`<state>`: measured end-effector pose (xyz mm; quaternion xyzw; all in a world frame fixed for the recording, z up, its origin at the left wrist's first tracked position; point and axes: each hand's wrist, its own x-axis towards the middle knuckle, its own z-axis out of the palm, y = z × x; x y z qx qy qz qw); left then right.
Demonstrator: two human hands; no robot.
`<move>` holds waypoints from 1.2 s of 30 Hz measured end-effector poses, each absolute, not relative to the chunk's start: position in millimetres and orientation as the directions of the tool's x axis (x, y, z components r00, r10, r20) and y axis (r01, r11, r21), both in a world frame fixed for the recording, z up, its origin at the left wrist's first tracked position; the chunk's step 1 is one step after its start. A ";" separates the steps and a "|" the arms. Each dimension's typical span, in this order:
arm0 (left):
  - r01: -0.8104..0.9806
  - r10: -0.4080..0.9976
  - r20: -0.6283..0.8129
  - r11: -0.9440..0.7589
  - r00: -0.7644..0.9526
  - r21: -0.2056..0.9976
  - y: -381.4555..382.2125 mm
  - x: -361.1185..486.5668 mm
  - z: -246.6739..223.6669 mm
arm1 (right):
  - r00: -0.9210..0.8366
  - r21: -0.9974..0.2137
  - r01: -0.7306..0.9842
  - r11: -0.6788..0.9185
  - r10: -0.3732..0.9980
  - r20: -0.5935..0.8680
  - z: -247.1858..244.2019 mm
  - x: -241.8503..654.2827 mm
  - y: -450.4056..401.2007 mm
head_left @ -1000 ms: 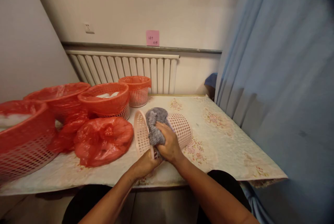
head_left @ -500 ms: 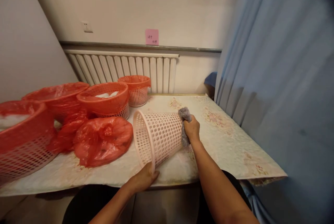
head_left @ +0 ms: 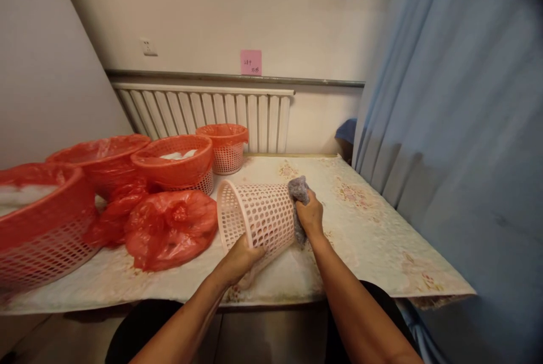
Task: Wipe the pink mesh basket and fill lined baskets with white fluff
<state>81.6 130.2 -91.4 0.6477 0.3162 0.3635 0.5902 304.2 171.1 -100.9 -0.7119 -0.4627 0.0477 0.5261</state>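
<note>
A pale pink perforated wastebasket [head_left: 271,211] lies tipped on its side above the table, its open mouth facing left. My left hand [head_left: 241,258] grips the near part of its rim, fingers inside and thumb on the outer wall. In my right hand [head_left: 310,214] is a grey cloth [head_left: 299,200], pressed against the basket's base. A knotted red plastic bag [head_left: 172,228] rests on the table just left of the basket's mouth.
Several wastebaskets lined with red bags stand at the left, among them a large one [head_left: 46,239] and a small one [head_left: 228,157]. A flowered cloth covers the table [head_left: 382,239]. Behind it is a radiator [head_left: 237,107]; a blue curtain [head_left: 445,98] hangs at the right.
My left hand has moved up along the basket's rim, its thumb now on the outer wall. My right hand and the cloth have shifted slightly across the base.
</note>
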 end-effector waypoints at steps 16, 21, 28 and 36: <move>0.074 0.695 0.166 -0.301 0.700 0.951 122.0 66.1 -105.2 | 0.038 -0.578 0.636 0.511 0.727 0.685 -87.9 240.0 140.1; 0.243 0.667 0.091 -0.390 0.739 0.888 122.7 47.9 -134.1 | 0.402 -0.739 0.667 0.099 0.787 0.468 -94.9 291.8 164.9; 0.263 0.692 0.056 -0.347 0.720 0.900 118.8 38.5 -149.0 | 0.650 -0.745 0.625 -0.233 0.684 0.331 -111.8 327.8 177.3; -0.072 0.808 0.132 -0.111 0.574 0.991 122.8 66.7 -103.1 | 0.637 -0.752 0.629 -0.198 0.687 0.351 -111.0 319.0 173.6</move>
